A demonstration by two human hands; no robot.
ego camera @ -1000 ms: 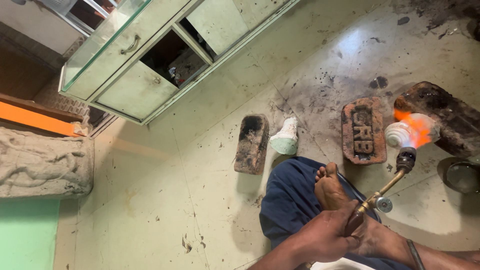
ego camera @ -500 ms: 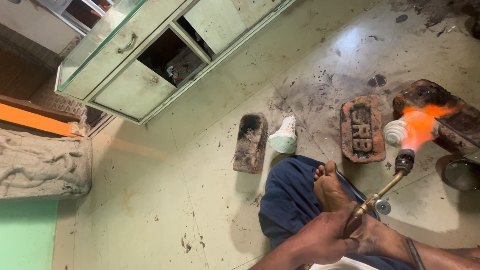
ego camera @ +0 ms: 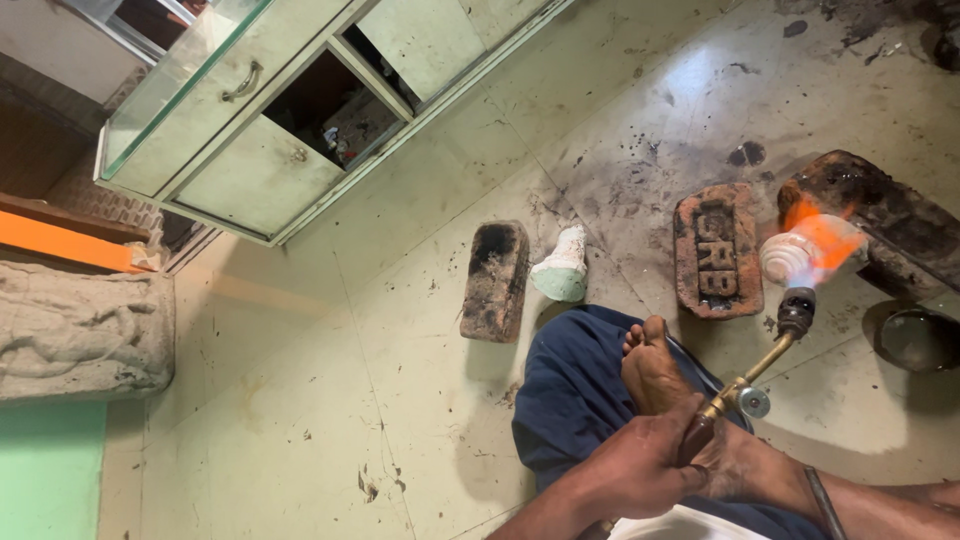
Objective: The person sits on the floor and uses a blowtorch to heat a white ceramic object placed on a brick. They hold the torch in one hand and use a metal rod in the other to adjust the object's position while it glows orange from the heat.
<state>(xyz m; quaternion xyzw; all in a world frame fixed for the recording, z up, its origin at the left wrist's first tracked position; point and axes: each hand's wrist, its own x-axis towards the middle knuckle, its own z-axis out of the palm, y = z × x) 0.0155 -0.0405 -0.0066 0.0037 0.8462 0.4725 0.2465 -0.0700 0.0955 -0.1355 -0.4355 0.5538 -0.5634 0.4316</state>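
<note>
Your one visible hand (ego camera: 640,465) is closed around the grip of the brass torch (ego camera: 745,385), which runs up and away from it to a dark nozzle. Which hand it is cannot be told for sure from this angle; it looks like the left, and the other hand is out of view. Take the torch as the landmark. Its flame (ego camera: 825,240) burns orange just beyond the nozzle, washing over a white ribbed piece (ego camera: 785,258) that rests against the long charred brick (ego camera: 885,215).

Just beside the torch shaft, on the near side, lies your bare foot (ego camera: 655,370) on blue cloth (ego camera: 575,400). That is the main risk: if your wrist dips or the valve knob snags, the flame could swing toward skin or fabric. The white piece may crack or roll off under uneven heat, landing towards your foot.

Left of the nozzle stands a lettered brick (ego camera: 715,250); farther left a sooty block (ego camera: 495,280) and a pale green-white object (ego camera: 560,268). To the right of the nozzle sits a dark round dish (ego camera: 915,340), close enough to be knocked.
</note>
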